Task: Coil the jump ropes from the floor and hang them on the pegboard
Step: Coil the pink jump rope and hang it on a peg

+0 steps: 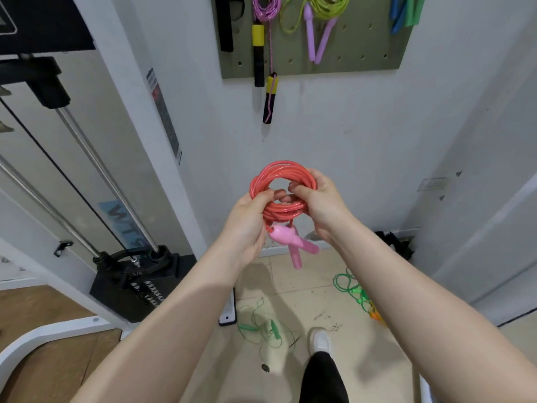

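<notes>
Right now both hands hold the red rope (pixel 281 187) at chest height in front of the wall, below the pegboard (pixel 348 64). The left hand (pixel 250 225) curls around the lower left of the coil, its fingers wrapped over the bunched strands. The right hand (pixel 316 200) grips the right side, thumb on top and fingertips tucked through the middle of the loop. That two-sided hold likely keeps the loops stacked so they cannot spring apart. The pink handles (pixel 293 245) dangle below the coil, between the wrists, left free because their weight pulls the ends down and out of the way.

On the pegboard a purple rope (pixel 266 8) and a yellow-green rope (pixel 325 10) already hang coiled, handles down, which suggests the same arrangement is meant for this one. I judge the coiling is nearly finished and a peg is the next goal.

Two more ropes lie uncoiled on the floor tiles: a bright green rope (pixel 353 289) near the right forearm and a thin green rope (pixel 268 330) beside the shoe (pixel 319 341). A weight machine (pixel 139 283) stands at left.
</notes>
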Tool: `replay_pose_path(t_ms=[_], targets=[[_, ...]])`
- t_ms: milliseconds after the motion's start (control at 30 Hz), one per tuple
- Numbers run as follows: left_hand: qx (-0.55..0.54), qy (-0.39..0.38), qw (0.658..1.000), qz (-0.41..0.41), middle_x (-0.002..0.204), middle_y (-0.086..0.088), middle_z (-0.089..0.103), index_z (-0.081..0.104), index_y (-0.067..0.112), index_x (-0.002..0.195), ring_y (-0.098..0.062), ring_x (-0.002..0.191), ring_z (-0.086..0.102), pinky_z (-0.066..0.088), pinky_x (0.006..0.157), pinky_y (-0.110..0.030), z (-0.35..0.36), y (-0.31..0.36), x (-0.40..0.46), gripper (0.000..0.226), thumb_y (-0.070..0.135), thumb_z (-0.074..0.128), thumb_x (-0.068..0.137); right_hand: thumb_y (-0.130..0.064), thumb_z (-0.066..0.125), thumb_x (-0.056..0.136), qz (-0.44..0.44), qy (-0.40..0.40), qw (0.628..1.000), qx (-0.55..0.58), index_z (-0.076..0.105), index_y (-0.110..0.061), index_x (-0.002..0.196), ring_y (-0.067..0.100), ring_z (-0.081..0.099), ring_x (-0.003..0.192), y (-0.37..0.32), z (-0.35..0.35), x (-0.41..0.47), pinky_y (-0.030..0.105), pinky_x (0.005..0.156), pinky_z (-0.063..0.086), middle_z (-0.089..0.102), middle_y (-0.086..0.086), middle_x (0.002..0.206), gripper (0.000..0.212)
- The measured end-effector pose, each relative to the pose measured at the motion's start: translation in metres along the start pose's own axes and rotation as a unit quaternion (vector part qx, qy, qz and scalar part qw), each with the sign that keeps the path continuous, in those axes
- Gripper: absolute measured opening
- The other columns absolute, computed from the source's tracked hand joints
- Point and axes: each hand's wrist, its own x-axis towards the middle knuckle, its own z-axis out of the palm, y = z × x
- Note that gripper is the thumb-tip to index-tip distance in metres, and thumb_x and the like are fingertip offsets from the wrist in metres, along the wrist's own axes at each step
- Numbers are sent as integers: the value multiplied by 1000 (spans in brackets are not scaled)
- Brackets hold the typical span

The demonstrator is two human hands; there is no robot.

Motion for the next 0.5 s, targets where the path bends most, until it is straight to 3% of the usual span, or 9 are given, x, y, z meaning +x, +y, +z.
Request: replay_pose_path(t_ms=[100, 167, 333, 400, 500], targets=[[21, -8, 1000, -14, 77, -20, 57, 51, 1, 85, -29, 58, 52, 45, 58, -38, 20, 3, 43, 16, 9, 42, 96, 8, 47, 89, 20, -58, 997, 36, 55, -15, 90, 10, 64, 58, -14, -26, 42, 22, 67, 51, 58, -2, 70, 24], [62, -14, 998, -13, 76, -20, 51, 51, 2, 89, -29, 59, 48, 42, 49, -32, 35, 8, 75, 15, 13, 43, 96, 2, 52, 89, 46, -103, 992, 65, 57, -17, 95, 17, 65, 72, -26, -44, 74, 29, 77, 51, 61, -4, 72, 20], [125, 36, 989, 64, 64, 0, 47, 51, 15, 76, -11, 53, 47, 40, 51, -23, 83, 40, 153, 20, 1, 47, 90, -14, 57, 89, 42, -153, 987, 13, 53, -22, 106, 13, 63, 80, -71, -81, 151, 31, 81, 51, 62, -1, 90, 19], [141, 29, 986, 86, 57, 4, 48, 51, 15, 74, -10, 52, 47, 39, 52, -23, 106, 56, 183, 21, 1, 48, 89, -18, 55, 91, 14, -155, 988, -11, 51, -21, 107, 15, 62, 84, -89, -93, 181, 34, 87, 51, 60, 1, 96, 16], [141, -34, 986, 81, 56, 6, 53, 57, 16, 82, -10, 55, 54, 46, 62, -26, 140, 79, 219, 14, 6, 53, 90, -18, 50, 94, -36, -146, 988, -31, 50, -21, 111, 14, 60, 86, -117, -115, 223, 31, 77, 52, 60, 3, 98, 17]])
